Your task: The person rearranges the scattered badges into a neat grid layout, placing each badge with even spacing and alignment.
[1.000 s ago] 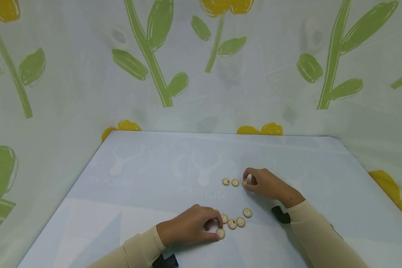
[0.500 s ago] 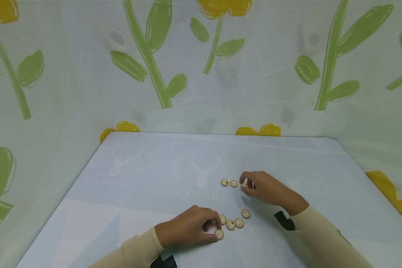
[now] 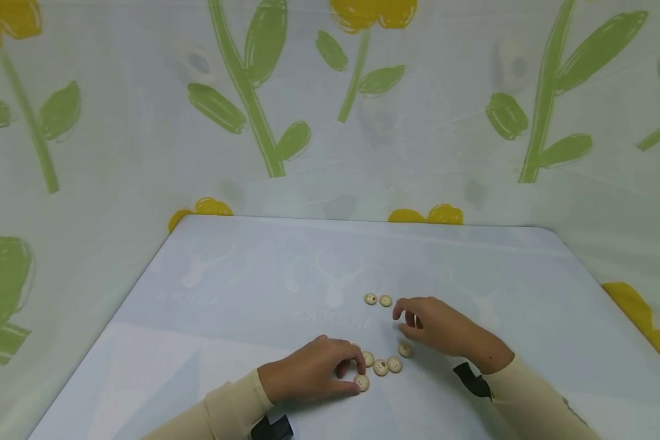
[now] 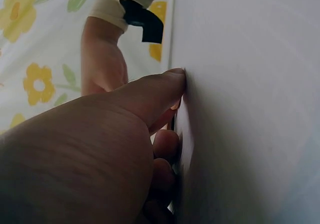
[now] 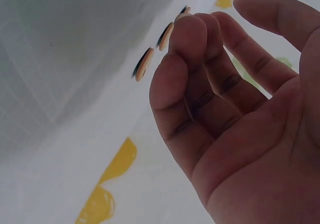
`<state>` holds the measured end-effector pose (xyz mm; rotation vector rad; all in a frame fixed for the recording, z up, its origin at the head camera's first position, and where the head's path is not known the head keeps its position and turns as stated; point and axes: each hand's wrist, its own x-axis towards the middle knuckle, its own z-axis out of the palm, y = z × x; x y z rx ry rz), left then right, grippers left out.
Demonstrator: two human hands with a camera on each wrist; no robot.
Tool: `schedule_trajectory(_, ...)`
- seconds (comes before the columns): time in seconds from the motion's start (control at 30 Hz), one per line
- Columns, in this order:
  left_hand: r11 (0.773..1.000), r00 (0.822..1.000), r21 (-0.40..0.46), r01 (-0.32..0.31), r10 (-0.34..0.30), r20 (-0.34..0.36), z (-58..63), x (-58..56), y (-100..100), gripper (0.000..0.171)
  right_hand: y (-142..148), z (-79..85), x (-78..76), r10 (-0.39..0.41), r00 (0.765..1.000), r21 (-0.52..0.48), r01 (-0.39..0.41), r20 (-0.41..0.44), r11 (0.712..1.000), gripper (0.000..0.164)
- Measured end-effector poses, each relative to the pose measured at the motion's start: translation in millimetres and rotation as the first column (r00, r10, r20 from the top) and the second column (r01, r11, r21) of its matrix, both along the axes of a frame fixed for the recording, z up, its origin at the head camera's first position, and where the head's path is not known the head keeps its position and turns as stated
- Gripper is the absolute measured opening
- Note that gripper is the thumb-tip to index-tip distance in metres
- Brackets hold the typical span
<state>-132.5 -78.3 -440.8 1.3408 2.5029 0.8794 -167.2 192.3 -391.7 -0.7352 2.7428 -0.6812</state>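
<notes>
In the head view my left hand (image 3: 316, 370) rests low on the table, thumb and index finger pinching the edge of a pale wooden button (image 3: 362, 383). Close beside those fingers lies a curved line of several similar buttons (image 3: 381, 367). Farther back sit two more buttons (image 3: 385, 300) side by side. My right hand (image 3: 442, 327) hovers just right of them, fingers loosely bent, nothing held. The right wrist view has a row of three buttons (image 5: 144, 64) beyond those fingertips; in the head view the third is hidden by the hand. The left wrist view hides the pinched button behind the thumb (image 4: 165, 84).
Both hands work over a pale blue-white table (image 3: 242, 269) with faint printed deer heads. A floral curtain (image 3: 418, 146) stands directly behind and beside its edges. Dark straps (image 3: 272, 428) sit at both wrists.
My right hand has let go of the third button in the far row and drawn back toward me, slightly raised. The left hand keeps its pinch in the same place.
</notes>
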Motion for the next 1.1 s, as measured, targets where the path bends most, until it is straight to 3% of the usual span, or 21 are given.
schedule_trajectory(0.47, 1.000, 1.000, -0.007, -0.019, 0.019, 0.007, -1.7, -1.1, 1.1, 0.016, 3.1, -5.7, 2.2, 0.077, 0.996, -0.005, -0.077, 0.052, 0.997, 0.010)
schedule_trajectory(1.1, 1.000, 1.000, 0.007, -0.005, 0.005, -0.012, -2.0, -1.8, 0.6, 0.016, 6.2, -11.1, 4.4, 0.115, 0.989, 0.012, -0.116, 0.097, 0.993, 0.014)
